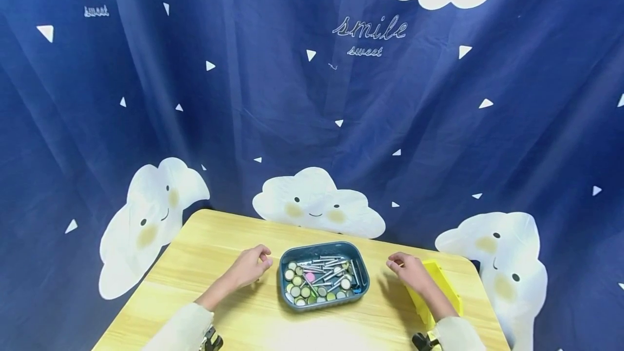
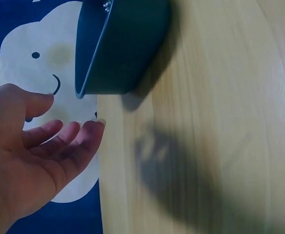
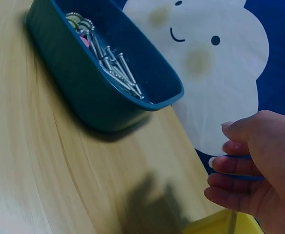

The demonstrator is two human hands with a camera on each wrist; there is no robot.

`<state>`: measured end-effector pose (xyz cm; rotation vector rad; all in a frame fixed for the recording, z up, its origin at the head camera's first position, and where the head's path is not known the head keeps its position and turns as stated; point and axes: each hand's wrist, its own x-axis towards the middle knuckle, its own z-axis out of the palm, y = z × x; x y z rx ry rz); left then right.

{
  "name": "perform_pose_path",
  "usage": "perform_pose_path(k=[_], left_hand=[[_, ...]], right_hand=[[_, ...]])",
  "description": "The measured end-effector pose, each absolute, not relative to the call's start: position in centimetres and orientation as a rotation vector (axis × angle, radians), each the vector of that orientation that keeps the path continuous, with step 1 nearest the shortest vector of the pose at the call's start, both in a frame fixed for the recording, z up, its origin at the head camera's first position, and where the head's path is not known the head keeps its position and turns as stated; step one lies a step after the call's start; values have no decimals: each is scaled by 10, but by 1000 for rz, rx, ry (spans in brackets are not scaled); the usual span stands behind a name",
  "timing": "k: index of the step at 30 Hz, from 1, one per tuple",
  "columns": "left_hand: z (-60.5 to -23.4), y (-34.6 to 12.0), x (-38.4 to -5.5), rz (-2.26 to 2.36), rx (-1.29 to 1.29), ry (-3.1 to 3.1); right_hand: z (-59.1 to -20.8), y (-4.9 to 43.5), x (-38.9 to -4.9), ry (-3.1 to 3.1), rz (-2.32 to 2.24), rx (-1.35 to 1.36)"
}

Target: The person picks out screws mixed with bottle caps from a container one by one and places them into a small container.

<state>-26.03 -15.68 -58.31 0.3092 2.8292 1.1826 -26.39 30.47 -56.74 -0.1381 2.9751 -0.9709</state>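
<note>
A dark teal rectangular tub (image 1: pixel 324 303) stands on the table between both hands. Inside it lie several bottle caps (image 1: pixel 296 280) and a pile of silvery metal nails or bolts (image 1: pixel 327 270), with one pink round piece (image 1: pixel 310 276) among them. Left of the tub hovers my left hand (image 1: pixel 249 267), its fingers loosely bent and nothing in them. My right hand (image 1: pixel 408 271) is held to the tub's right, over the edge of a yellow bin (image 1: pixel 446 280), also holding nothing. The right wrist view shows its relaxed fingers (image 3: pixel 235 187) apart from the tub.
The light wood table (image 1: pixel 195 253) carries the tub and the yellow bin, which the right forearm partly covers. Behind the table's back edge hangs a blue curtain (image 1: pixel 273 96) with white clouds and triangles. Shadows of both hands fall on the wood.
</note>
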Motion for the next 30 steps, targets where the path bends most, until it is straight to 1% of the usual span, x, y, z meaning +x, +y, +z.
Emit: perform_pose_path(k=[9, 14, 23, 30], left_hand=[[-590, -148, -251, 1535, 86, 2482], [-592, -140, -249, 1632, -21, 2374], [-597, -128, -246, 1735, -80, 2221], [-601, -124, -249, 1754, -123, 2166]], right_hand=[[-579, 287, -268, 2856, -1134, -65], [-584, 275, -270, 2783, -1206, -59], [-597, 269, -271, 2506, -1481, 23], [-598, 263, -273, 2424, -1544, 129]])
